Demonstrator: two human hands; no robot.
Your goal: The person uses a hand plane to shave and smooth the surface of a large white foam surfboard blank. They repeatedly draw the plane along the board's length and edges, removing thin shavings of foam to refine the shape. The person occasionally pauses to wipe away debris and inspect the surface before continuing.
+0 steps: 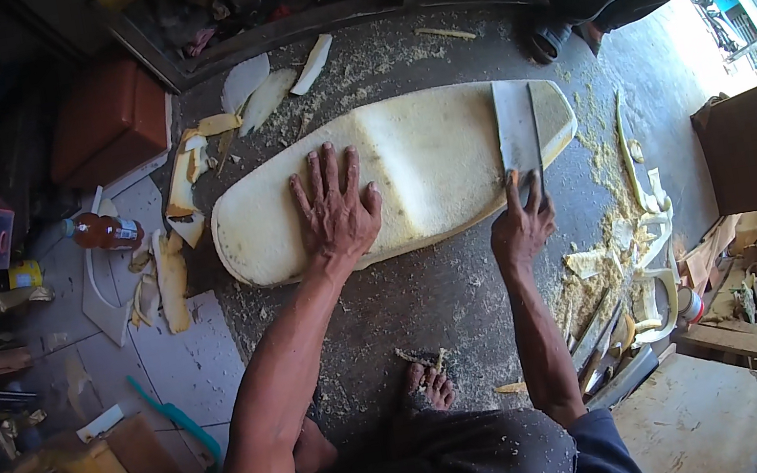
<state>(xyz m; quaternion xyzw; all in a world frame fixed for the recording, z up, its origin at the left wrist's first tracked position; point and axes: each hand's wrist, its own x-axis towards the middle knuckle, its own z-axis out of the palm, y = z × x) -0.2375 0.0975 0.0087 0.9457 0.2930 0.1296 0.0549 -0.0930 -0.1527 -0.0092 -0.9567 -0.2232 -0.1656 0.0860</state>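
A long cream foam seat cushion (431, 159), shaped like a motorcycle seat, lies across the dark floor in front of me. My left hand (336, 206) rests flat on its left part, fingers spread. At the cushion's right end, my right hand (521, 219) is wrapped round the near end of a wide, flat metal blade (515, 126). The blade lies across the foam's top, reaching from the near edge toward the far edge. My grip hides the blade's handle.
Foam offcuts (267, 96) and crumbs lie beyond the cushion and on both sides. A reddish-brown box (111, 120) and a bottle (107, 230) stand at the left. Long tools (604, 349) lie near right, beside a wooden board (709, 417). Another person's foot (551, 41) is at far right.
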